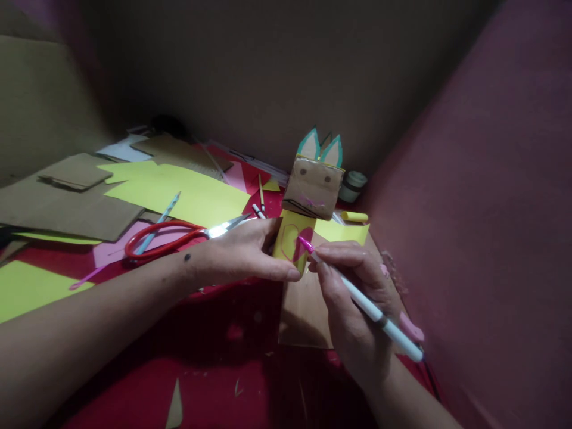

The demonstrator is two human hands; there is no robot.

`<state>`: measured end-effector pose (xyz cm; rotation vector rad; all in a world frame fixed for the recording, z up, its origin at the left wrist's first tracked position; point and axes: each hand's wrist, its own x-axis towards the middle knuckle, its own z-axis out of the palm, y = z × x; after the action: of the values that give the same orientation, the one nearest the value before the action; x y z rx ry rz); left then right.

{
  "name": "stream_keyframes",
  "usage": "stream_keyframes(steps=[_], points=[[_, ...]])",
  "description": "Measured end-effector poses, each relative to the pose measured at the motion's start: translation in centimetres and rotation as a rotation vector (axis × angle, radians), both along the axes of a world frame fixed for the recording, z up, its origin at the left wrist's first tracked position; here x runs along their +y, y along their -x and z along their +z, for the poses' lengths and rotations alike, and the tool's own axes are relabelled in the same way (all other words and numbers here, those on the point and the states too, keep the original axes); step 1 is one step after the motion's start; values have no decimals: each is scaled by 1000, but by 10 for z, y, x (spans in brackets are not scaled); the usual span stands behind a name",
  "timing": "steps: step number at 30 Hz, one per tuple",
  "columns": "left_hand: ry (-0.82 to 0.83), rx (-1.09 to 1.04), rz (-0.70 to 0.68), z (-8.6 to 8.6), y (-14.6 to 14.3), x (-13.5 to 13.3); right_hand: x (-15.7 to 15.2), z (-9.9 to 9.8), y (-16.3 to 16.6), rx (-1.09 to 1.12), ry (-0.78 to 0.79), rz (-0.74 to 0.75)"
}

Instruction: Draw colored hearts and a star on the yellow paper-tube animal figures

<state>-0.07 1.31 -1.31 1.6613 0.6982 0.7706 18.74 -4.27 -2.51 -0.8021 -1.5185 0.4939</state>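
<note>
A cardboard figure stands upright, with a box head (pixel 313 186), drawn dot eyes and pointed ears edged in teal. Its yellow paper body (pixel 286 229) carries a heart outline, the right half filled in pink. My left hand (pixel 243 253) is closed around the lower part of this body, thumb across its front. Between the fingers of my right hand (pixel 361 298) is a white felt-tip marker (pixel 366 305). The marker's pink tip is at the filled half of the heart. Beneath the figure lies a cardboard sheet (pixel 304 316).
Red-handled scissors (pixel 165 238) and a light blue pencil (pixel 158 220) lie left of my hands. Yellow paper (pixel 187 190) and cardboard pieces (pixel 58 190) spread behind them. A small jar (pixel 353 186) stands behind the figure. A pink wall (pixel 482 208) rises at right.
</note>
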Motion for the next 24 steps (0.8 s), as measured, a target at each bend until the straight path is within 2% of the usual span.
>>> stream_keyframes(steps=[4, 11, 17, 24], points=[[10, 12, 15, 0, 0, 0, 0, 0, 0, -14, 13, -1], [-25, 81, 81, 2, -1, -1, -2, 2, 3, -2, 52, 90], [47, 13, 19, 4, -1, -1, -3, 3, -1, -38, 42, 113], [63, 1, 27, 3, 0, 0, -2, 5, -3, -72, 0, 107]])
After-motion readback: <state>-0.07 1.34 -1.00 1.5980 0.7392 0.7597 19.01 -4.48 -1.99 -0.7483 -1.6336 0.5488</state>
